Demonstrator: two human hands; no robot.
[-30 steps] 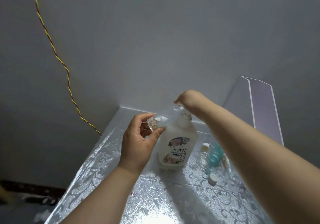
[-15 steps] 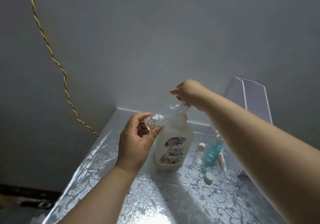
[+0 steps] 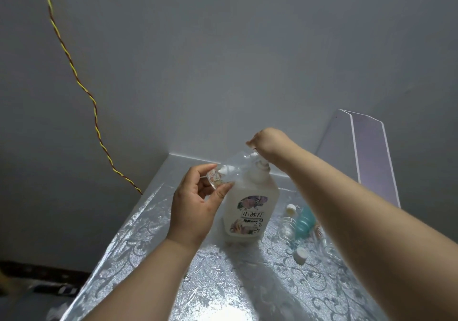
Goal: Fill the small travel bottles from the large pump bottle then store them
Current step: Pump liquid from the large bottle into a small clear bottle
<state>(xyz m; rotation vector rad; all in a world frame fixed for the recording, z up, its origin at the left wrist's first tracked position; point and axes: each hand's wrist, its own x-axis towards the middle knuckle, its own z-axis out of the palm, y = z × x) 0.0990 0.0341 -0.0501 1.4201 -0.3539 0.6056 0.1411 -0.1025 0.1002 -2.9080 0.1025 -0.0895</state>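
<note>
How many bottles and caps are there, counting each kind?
Big pump bottle: 1
Small clear bottles: 2, the held bottle in the left hand and the lying bottle
Teal bottle: 1
White caps: 2, the far cap and the near cap
Total: 6 plainly seen; clear shapes beside the teal one are too blurred to count.

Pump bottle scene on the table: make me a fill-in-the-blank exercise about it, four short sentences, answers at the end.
1. The right hand is on top of the big white bottle's ____.
2. The left hand holds a small clear bottle that is ____, not upright.
3. The loose cap on the table is ____ in colour.
4. The twisted wire hangs on the person's ____ side.

Missing words: pump; tilted; white; left.
</note>
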